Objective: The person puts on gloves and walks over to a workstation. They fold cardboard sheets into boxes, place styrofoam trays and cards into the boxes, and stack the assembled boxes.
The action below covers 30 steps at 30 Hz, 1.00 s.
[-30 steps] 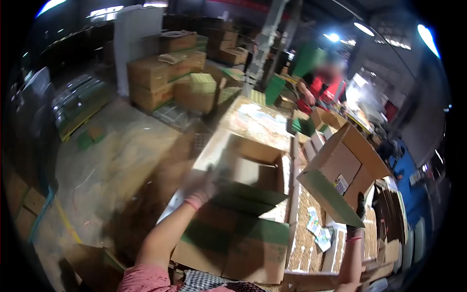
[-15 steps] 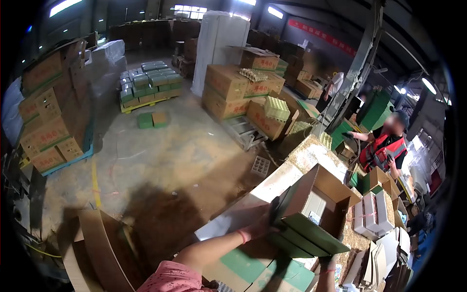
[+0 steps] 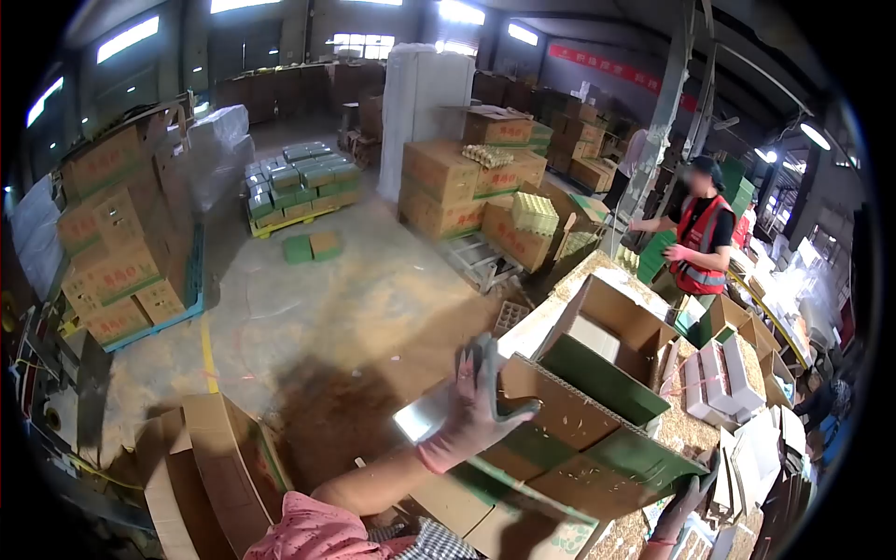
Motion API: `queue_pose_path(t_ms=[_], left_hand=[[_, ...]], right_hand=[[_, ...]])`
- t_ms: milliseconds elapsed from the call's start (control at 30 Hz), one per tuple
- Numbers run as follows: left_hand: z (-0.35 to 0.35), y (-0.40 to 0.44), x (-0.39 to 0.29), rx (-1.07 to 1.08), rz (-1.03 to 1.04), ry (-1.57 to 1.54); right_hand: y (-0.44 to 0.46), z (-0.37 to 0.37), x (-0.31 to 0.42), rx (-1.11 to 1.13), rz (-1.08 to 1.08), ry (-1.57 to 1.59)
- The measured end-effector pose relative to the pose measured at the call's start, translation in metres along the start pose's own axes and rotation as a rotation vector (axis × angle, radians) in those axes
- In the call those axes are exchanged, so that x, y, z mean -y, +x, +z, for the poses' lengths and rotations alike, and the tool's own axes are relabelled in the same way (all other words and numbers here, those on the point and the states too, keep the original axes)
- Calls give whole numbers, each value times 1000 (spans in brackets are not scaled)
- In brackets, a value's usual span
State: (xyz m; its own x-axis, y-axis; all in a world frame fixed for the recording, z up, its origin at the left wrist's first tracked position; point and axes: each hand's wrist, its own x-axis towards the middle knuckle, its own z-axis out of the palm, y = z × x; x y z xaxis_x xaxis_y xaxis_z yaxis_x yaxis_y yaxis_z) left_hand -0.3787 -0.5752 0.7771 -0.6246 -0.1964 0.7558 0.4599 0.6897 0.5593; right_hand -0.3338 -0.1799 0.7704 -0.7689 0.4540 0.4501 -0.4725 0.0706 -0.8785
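My left hand (image 3: 471, 411), in a grey-and-pink glove, is raised with its fingers spread, and nothing is in it. It is beside the left edge of a brown-and-green cardboard box (image 3: 551, 411) with open flaps. My gloved right hand (image 3: 689, 499) grips this box's right corner at the lower right. Just beyond stands another open cardboard box (image 3: 635, 341), with a green outer flap towards me and a pale panel inside. Closer to my body lie more brown-and-green carton panels (image 3: 504, 518).
A co-worker in a red vest (image 3: 702, 238) stands across the debris-covered worktable (image 3: 579, 289). White boxes (image 3: 719, 378) and flat card pieces (image 3: 761, 457) are on the right. An open carton (image 3: 224, 467) stands lower left; stacked cartons (image 3: 121, 243) stand behind it.
My left hand has let go of the green-sided box and come up, fingers spread. That box now rests farther along the table, and another open box shows in front of it under my right hand.
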Motion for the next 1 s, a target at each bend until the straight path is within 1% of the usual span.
queue_pose_path(t_ms=[33, 67, 100, 133, 167, 200, 233, 267, 300, 333, 367, 400, 433, 467, 500, 533, 567, 600, 633, 667, 700, 733, 767, 800, 833, 867, 900, 933, 967, 1000], left_hand=[[-7, 10, -15, -3, 11, 0], [-12, 18, -27, 117, 271, 105], [-14, 25, -38, 236, 527, 213], [-13, 33, -48, 446, 675, 256], [6, 26, -37, 575, 789, 271], [12, 27, -42, 781, 706, 313], [16, 31, -46, 988, 616, 353], [21, 33, -41, 923, 688, 371], [15, 46, -52, 1116, 522, 292], [19, 58, -48, 1212, 436, 222], [23, 68, -43, 1295, 342, 147], [24, 77, -50, 1278, 346, 145], [23, 84, -58, 1294, 365, 261], [23, 84, -64, 1328, 379, 383], [29, 85, -69, 1278, 490, 370], [34, 84, -74, 1267, 437, 302], [38, 84, -78, 1247, 391, 234], [39, 77, -82, 1295, 327, 181], [35, 63, -89, 1345, 260, 124], [29, 36, -99, 1289, 95, 68], [43, 11, -92, 1155, -19, -264], [53, -3, -102, 795, 208, -419], [73, -13, -118, 545, 421, -596], [79, -29, -132, 658, 634, -745], [68, -36, -155, 852, 759, -1003], [55, -36, -179, 1110, 968, -818], [81, -56, -181, 1310, 971, -1075], [84, -56, -178, 1189, 1010, -1006], [86, -60, -177, 1071, 1037, -939], [85, -50, -179, 894, 1068, -939]], right_hand=[[0, -3, -3, -22, -117, -69], [8, -36, -45, -29, -140, -78], [-11, -23, -28, 48, -258, -283], [-7, -30, -34, 51, -328, -339], [-1, -36, -39, 58, -400, -394], [1, -26, -28, 26, -394, -339], [-12, 8, 22, 52, -529, -626], [-18, 21, 22, 200, -691, -941], [-33, 33, 26, 299, -728, -1081], [-48, 45, 31, 403, -775, -1208], [-62, 55, 40, 458, -722, -1160], [-70, 40, 35, 508, -707, -1124], [-79, 38, 42, 472, -826, -1046], [-81, 30, 53, 538, -756, -939], [-84, 27, 69, 593, -671, -829], [-75, 14, 60, 577, -552, -671], [-70, 10, 63, 432, -566, -485], [-63, 7, 65, 427, -579, -486], [-58, 6, 69, 340, -160, -208], [-56, 10, 69, 520, -325, -426], [-53, 15, 72, 675, -526, -603], [-55, 17, 53, 904, -582, -752], [-56, 19, 32, 1134, -628, -900], [-55, 18, 27, 1128, -604, -910], [-48, 19, 30, 1157, -600, -987], [-36, 25, 36, 1177, -603, -1062], [-19, 27, 41, 1196, -608, -1143], [-5, 25, 46, 1223, -609, -1227], [-1, 13, 42, 1243, -613, -1179], [3, 1, 39, 1264, -617, -1131]])
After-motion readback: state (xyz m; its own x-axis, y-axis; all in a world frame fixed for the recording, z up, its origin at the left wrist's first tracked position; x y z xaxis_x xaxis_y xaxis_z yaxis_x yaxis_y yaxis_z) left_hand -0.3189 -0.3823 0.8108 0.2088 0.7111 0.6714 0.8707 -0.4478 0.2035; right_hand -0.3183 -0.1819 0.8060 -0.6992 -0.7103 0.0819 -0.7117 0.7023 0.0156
